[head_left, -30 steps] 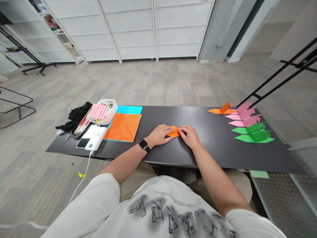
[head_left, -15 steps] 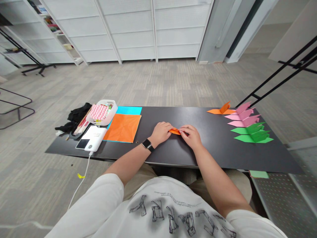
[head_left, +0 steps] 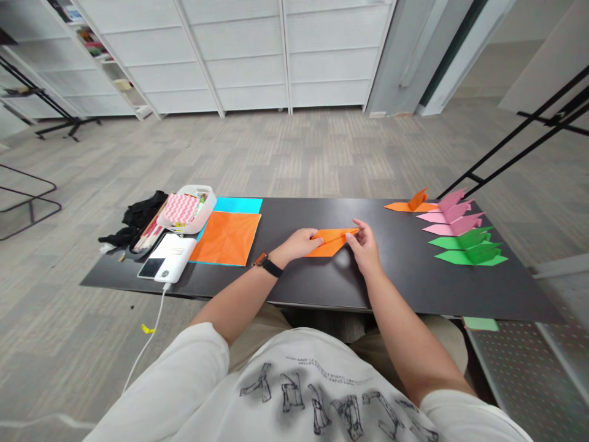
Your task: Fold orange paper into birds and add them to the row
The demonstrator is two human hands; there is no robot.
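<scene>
- Folded orange paper [head_left: 332,244] now shows a wider face, over the table [head_left: 313,212]; the right hand [head_left: 365,248] has moved outward.
- Left hand [head_left: 299,244] pinches one end, right hand the other, fingers nearly closed, seemingly to keep it taut.

Folded orange paper [head_left: 332,243] — left end partly hidden by left hand [head_left: 300,244]; print on white power bank [head_left: 180,258] — illegible.

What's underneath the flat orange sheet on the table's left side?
Under the orange sheet, blue paper peeks out, mostly at the far edge; whatever else lies beneath is covered.
</scene>
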